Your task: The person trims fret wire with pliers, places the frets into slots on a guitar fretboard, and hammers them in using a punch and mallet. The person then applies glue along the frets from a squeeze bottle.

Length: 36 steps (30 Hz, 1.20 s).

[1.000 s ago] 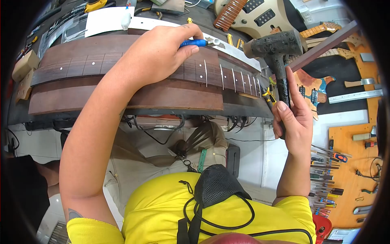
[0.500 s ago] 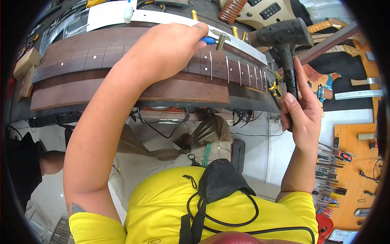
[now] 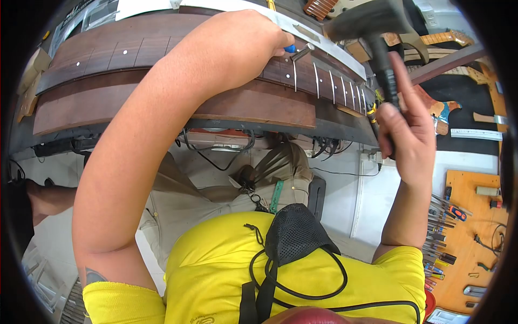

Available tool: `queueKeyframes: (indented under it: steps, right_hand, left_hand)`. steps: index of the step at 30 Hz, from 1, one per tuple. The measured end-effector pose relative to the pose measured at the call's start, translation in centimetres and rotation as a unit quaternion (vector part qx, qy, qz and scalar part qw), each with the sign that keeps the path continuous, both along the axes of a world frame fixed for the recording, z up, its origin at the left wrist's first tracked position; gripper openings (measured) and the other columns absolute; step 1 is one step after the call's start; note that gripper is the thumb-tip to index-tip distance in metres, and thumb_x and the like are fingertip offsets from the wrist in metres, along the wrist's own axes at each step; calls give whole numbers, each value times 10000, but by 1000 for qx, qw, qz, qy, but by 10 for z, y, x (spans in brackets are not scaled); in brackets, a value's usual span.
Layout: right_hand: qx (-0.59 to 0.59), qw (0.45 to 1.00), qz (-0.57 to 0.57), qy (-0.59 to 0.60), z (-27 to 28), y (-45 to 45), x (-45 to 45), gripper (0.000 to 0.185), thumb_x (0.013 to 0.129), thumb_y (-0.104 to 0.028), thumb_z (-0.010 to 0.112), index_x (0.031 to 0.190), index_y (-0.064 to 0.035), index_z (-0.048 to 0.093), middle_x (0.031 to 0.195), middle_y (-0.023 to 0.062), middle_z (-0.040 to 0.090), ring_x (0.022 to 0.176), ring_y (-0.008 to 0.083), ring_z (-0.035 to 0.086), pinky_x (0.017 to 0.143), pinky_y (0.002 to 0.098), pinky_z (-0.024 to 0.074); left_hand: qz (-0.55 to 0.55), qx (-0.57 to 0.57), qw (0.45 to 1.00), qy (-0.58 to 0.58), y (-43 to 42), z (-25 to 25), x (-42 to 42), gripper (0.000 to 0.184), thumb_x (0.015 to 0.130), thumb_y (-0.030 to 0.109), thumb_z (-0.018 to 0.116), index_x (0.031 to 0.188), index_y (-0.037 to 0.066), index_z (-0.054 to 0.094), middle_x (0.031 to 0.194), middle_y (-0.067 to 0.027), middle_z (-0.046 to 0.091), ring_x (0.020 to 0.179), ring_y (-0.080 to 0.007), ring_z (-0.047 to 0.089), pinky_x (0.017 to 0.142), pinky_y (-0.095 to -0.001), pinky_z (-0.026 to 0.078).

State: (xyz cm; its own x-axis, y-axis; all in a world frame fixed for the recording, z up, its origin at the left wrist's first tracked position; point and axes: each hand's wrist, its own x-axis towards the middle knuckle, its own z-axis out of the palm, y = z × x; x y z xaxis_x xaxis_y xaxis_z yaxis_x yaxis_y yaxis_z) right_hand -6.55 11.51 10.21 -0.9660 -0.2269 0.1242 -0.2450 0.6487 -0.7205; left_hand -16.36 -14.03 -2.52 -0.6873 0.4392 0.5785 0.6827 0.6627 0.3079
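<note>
My left hand (image 3: 248, 46) is closed around the blue handle of a small tool (image 3: 302, 53), whose cylindrical metal head is over the fretboard. The dark wooden fretboard (image 3: 110, 58) lies lengthwise on the bench, with white dots, bare slots at left and several metal frets at right. My left forearm crosses it and hides its middle. My right hand (image 3: 407, 127) grips a black mallet (image 3: 369, 24) by its handle, index finger stretched along it. The blurred mallet head is raised beyond the fretboard's right end, apart from the blue-handled tool.
Reddish-brown boards (image 3: 70, 110) lie along the fretboard. A long white strip (image 3: 334, 51) runs behind it, and yellow-handled pliers (image 3: 372, 113) are near its right end. Guitar parts (image 3: 431, 102) lie at right, above a wooden tool board (image 3: 464, 237). Another person's leg (image 3: 51, 202) shows at left.
The view has shifted, so the bench sits higher. The mallet has lifted and its head is blurred. The blue-handled tool stays over the fretboard, its metal head now more slanted.
</note>
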Motion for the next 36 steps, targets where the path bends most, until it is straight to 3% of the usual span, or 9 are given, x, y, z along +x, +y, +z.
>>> queueKeyframes:
  steps: [5, 6, 9, 13, 15, 17, 25, 29, 36]
  right_hand:
    - [-30, 998, -6, 63, -24, -1, -6, 629, 1060, -126, 524, 1646, -84, 301, 664, -40, 470, 472, 39, 400, 432, 199, 326]
    - [57, 997, -12, -51, -17, -5, -3, 628, 1060, -125, 524, 1647, -85, 301, 654, -39, 467, 466, 39, 401, 434, 201, 327]
    - [32, 999, 9, -38, -6, 1, -2, 633, 1050, -93, 515, 1646, -82, 304, 660, -39, 479, 467, 37, 414, 431, 199, 324]
    - [-107, 990, 8, 95, -10, -3, -1, 620, 1061, -85, 520, 1637, -43, 297, 699, -11, 520, 481, 35, 427, 441, 196, 343]
    - [-67, 989, -14, 129, -30, -2, -2, 654, 1055, -75, 507, 1659, -96, 258, 703, 0, 462, 476, 54, 416, 430, 216, 363]
    - [25, 998, -20, -58, -23, -5, 2, 646, 1052, -87, 527, 1653, -105, 291, 656, -29, 486, 472, 40, 423, 445, 202, 335]
    - [-102, 981, -53, 156, -26, -10, 2, 643, 1052, -87, 524, 1649, -78, 285, 701, 0, 480, 475, 48, 404, 434, 206, 345]
    - [15, 998, -16, -56, -19, -2, 9, 632, 1048, -75, 514, 1645, -80, 306, 663, -32, 494, 472, 44, 426, 446, 207, 335]
    - [-62, 989, -7, 136, -32, 6, 9, 663, 1061, -71, 509, 1664, -88, 234, 757, 9, 520, 500, 50, 435, 449, 208, 358]
  left_hand:
    - [-42, -81, 987, -132, -5, 37, 10, 215, 986, 175, 584, 1024, 3, 708, 929, -246, 720, 941, -422, 707, 836, -499, 558]
    - [-33, -78, 986, -142, -5, 39, 11, 211, 978, 170, 587, 1023, 4, 709, 925, -243, 722, 938, -419, 708, 837, -498, 559]
    - [-34, -68, 990, -123, -4, 32, 8, 208, 966, 164, 590, 1023, 5, 712, 918, -238, 725, 939, -415, 710, 840, -498, 560]
    - [-40, -63, 989, -128, -7, 35, 12, 207, 965, 165, 592, 1019, 8, 715, 913, -238, 728, 945, -411, 710, 848, -498, 557]
    - [-46, -62, 990, -121, -7, 32, 12, 208, 967, 168, 592, 1023, 11, 717, 915, -237, 728, 947, -411, 710, 850, -496, 557]
    - [-50, -63, 991, -110, -9, 35, 14, 210, 969, 172, 593, 1026, 14, 719, 917, -237, 728, 949, -410, 710, 853, -495, 556]
    - [-59, -42, 992, -99, -11, 42, 25, 219, 983, 181, 593, 1059, 23, 724, 928, -234, 726, 951, -412, 706, 853, -493, 555]
    - [-66, -60, 990, -114, -9, 41, 18, 224, 982, 189, 602, 1075, 28, 726, 938, -229, 728, 957, -411, 705, 855, -492, 555]
    - [-56, -57, 988, -133, -7, 34, 12, 227, 987, 206, 607, 1058, 26, 726, 931, -231, 726, 955, -411, 704, 852, -496, 552]
